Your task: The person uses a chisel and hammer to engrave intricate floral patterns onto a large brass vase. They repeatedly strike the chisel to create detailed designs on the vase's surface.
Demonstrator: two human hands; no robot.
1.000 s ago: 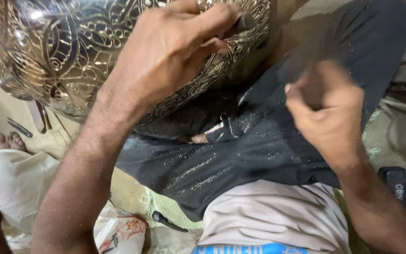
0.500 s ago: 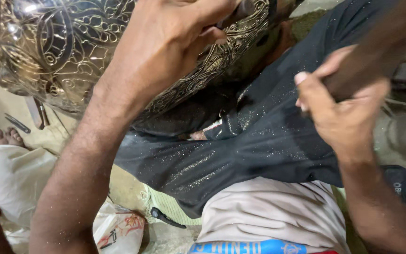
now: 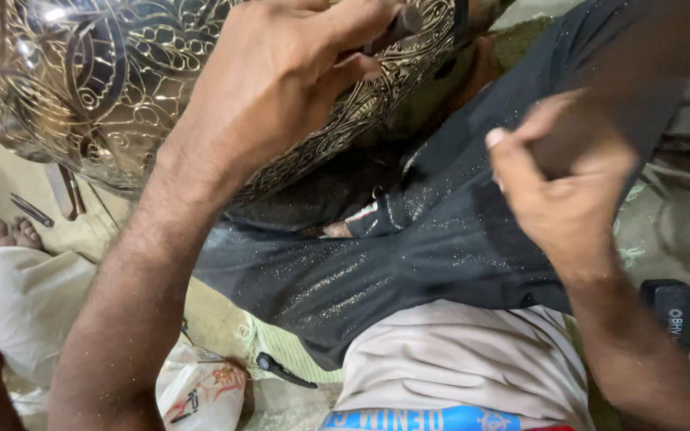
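A large brass vessel covered in engraved floral patterns rests tilted against my lap at the upper left. My left hand lies on its surface and pinches a thin metal chisel against the engraving. My right hand hovers to the right, clenched around a dark, motion-blurred handle that runs up toward the top right; its head is out of view. A dark cloth speckled with metal dust covers my legs below the vessel.
Another person's bare feet and white-clothed leg are at the left. Thin metal tools lie on the floor near them. A plastic bag, a small black tool and a black block lie around my lap.
My right hand has swung the dark handle, rising a little and shifting right. My left hand stays on the vessel with the chisel. The view has edged closer.
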